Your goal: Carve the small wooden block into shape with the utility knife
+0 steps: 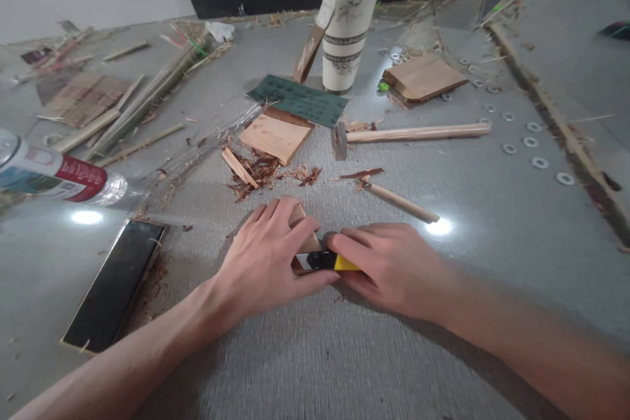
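Your left hand (pixel 270 252) pins a small piece of wood (pixel 308 236) beneath its fingers, while your right hand (pixel 396 259) wraps the yellow handle of a cutter (pixel 346 264) whose dark head and metal end sit against the wood's near side. Both hands are closed in around what they hold, with much of the wood and handle hidden under the fingers. The left hand's spread looks meant to steady the wood against the grey surface (pixel 315 354); the right hand's low, short hold seems chosen for control over reach. The left thumb lies along the tool's near side, probably to guide it. Just beyond the grip, shavings (pixel 263 174) lie heaped beside a wooden slab (pixel 276 136), with a green sheet (pixel 298 100) at its far edge. Beyond and to the right of the grip lie a hammer (pixel 413 134) and, nearer, a thin stick (pixel 401 202), both seemingly set aside to give your hands room. Left of the grip, well apart, a dark phone-like panel (pixel 115 285) lies flat
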Demonstrator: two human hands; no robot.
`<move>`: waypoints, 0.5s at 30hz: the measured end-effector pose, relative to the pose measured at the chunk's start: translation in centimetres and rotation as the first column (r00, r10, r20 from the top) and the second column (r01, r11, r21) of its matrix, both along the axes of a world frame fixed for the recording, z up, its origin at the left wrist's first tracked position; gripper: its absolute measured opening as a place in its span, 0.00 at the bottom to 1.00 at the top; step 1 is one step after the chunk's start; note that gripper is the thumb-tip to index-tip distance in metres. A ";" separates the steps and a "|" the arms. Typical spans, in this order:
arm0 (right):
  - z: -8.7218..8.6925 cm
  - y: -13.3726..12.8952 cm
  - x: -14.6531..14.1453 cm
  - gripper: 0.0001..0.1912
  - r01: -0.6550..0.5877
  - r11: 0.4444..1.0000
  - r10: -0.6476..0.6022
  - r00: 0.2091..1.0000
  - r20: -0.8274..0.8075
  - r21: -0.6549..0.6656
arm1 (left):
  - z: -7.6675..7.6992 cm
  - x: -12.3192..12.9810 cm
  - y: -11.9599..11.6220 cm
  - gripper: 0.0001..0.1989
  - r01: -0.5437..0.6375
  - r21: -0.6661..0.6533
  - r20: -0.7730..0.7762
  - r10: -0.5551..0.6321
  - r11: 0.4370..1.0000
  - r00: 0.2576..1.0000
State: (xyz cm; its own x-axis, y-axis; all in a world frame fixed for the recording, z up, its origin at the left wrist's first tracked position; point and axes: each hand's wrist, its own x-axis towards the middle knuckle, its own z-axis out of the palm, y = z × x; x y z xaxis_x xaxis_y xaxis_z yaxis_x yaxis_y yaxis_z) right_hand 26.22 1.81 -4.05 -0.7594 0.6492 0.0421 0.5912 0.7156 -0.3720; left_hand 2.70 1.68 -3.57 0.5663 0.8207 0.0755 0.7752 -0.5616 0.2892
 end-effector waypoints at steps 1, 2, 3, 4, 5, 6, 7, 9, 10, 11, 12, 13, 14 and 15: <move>0.0 0.0 0.0 0.04 0.001 1.000 -0.001 1.000 -0.002 0.002 | 0.0 0.0 0.0 0.25 -0.002 0.002 -0.001 0.002 1.000 1.000; 0.0 -0.1 0.0 0.04 0.005 1.000 -0.005 1.000 -0.005 0.004 | 0.0 0.0 0.0 0.25 -0.003 0.002 -0.003 0.003 1.000 1.000; 0.0 -0.1 0.0 0.04 0.006 1.000 -0.006 1.000 -0.008 0.007 | 0.0 0.0 0.0 0.25 -0.003 0.000 -0.004 0.003 1.000 1.000; 0.0 -0.1 0.0 0.04 0.007 1.000 -0.007 1.000 -0.009 0.007 | 0.0 0.0 -0.1 0.25 -0.003 -0.004 -0.004 0.003 1.000 1.000; 0.0 -0.1 0.0 0.04 0.006 1.000 -0.006 1.000 -0.009 0.005 | 0.0 0.0 -0.1 0.25 -0.003 -0.004 -0.001 0.003 1.000 1.000; 0.0 -0.1 0.0 0.04 0.003 1.000 -0.002 1.000 -0.008 0.002 | 0.0 0.0 -0.1 0.25 -0.002 -0.005 0.001 0.002 1.000 1.000; 0.0 -0.1 0.0 0.05 0.000 1.000 0.000 1.000 -0.008 0.001 | 0.1 0.0 -0.1 0.25 -0.001 -0.004 0.002 0.001 1.000 1.000; 0.1 0.0 0.0 0.05 -0.003 1.000 0.003 1.000 -0.009 0.002 | 0.0 0.0 -0.1 0.25 -0.001 -0.001 0.003 0.001 1.000 1.000; 0.1 0.0 0.0 0.05 -0.002 1.000 0.002 1.000 -0.011 0.004 | 0.0 0.0 0.0 0.25 -0.001 0.001 0.004 0.001 1.000 1.000; 0.1 0.0 0.0 0.05 -0.001 1.000 0.001 1.000 -0.012 0.006 | 0.0 0.0 0.0 0.25 -0.002 0.003 0.004 0.002 1.000 1.000; 0.1 -0.1 -0.1 0.04 0.000 1.000 0.000 1.000 -0.014 0.007 | 0.0 0.0 0.0 0.26 -0.004 0.003 0.005 0.004 1.000 1.000; 0.2 -0.1 -0.1 0.04 0.002 1.000 -0.002 1.000 -0.014 0.009 | 0.0 0.0 0.0 0.26 -0.007 0.001 0.007 0.007 1.000 1.000; 0.2 -0.1 -0.1 0.05 0.002 1.000 -0.001 1.000 -0.014 0.008 | 0.0 0.1 0.0 0.26 -0.009 -0.003 0.008 0.009 1.000 1.000; 0.2 0.0 0.0 0.05 0.002 1.000 -0.002 1.000 -0.014 0.007 | 0.0 0.1 0.0 0.26 -0.012 -0.007 0.010 0.012 1.000 1.000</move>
State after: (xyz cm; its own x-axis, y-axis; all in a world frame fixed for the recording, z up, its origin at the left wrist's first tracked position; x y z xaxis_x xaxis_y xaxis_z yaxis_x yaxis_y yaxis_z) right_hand 26.18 1.76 -3.89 -0.7574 0.6504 0.0577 0.5873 0.7172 -0.3752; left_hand 2.76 1.63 -3.53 0.5558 0.8279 0.0756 0.7787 -0.5503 0.3013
